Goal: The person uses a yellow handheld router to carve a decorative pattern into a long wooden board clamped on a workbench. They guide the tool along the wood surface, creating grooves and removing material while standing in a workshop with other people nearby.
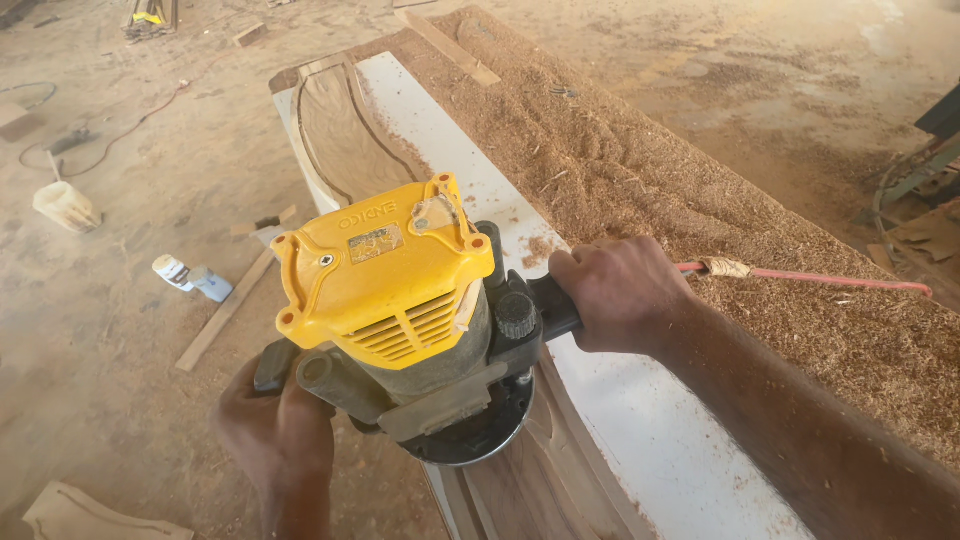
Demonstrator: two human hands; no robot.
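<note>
A dusty workshop floor fills the view, crossed from 11 o'clock toward 5 o'clock by a long bench with a white top. A thick bank of sawdust lies along the bench's 3 o'clock side, seemingly thrown off to that side and left where it fell.

On the bench's 9 o'clock edge lies a long board, its long axis running with the bench, far end at 11 o'clock and near end passing under the tool toward 6 o'clock. A curved groove shows on its far part.

A yellow-capped router stands upright on the board at picture centre, base flat on the wood, cap tilted toward the camera. Its two side handles stick out at about 8 and 2 o'clock, so its grip axis lies across the board; that likely keeps the base steady along the wood.

The right hand is wrapped closed around the 2 o'clock handle. The left hand is curled closed under the 8 o'clock handle. A red cord runs out toward 3 o'clock from behind the right hand, away from the base.

On the floor at 9 o'clock lie a wood strip, a small bottle and, farther out, a pale jug.
</note>
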